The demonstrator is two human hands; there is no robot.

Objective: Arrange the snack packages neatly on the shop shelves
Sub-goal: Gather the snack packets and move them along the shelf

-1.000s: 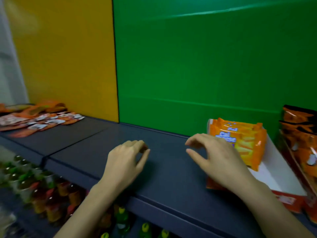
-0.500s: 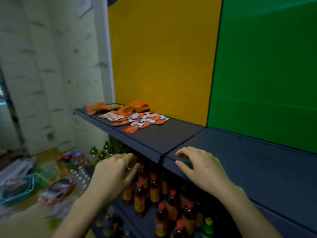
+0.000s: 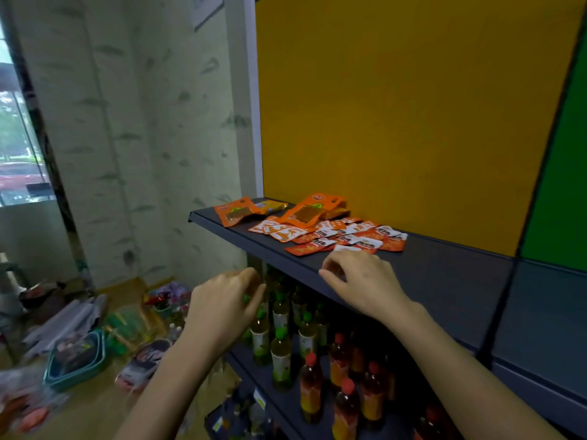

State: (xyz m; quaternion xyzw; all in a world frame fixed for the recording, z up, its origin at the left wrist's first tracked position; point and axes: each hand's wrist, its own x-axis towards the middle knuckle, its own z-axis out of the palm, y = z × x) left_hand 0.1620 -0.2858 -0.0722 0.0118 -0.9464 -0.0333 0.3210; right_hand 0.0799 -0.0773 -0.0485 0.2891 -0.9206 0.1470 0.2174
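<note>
"Judging by the pile, where do the small sachets (image 3: 346, 236) lie?"

"Loose and overlapping on the upper shelf (image 3: 444, 274), near its front edge, before the yellow back panel (image 3: 413, 122). The larger orange pouches (image 3: 305, 211) lie just behind them, toward the shelf's left end."

"And the person's hands?"

"The right hand (image 3: 365, 281) hovers over the front edge, just beside the nearest sachets, fingers loosely curled and pinching nothing. The left hand (image 3: 222, 306) hangs lower, in front of the shelf and above the bottles (image 3: 282, 354). It is also loosely curled. Its palm is turned away, but nothing shows in it."

"How will the sachets handle?"

"Probably light, thin and limp, with a slick film, so they likely slide over one another and scatter easily. Lying flat, they offer little to grip. Raising a sealed edge with a fingertip and then pinching it seems the surest hold, or several could be swept together with spread fingers and squared up."

"The pouches?"

"Larger and floppy, by the look of them. They are best taken by the sealed top edge, so that they stay flat."
</note>
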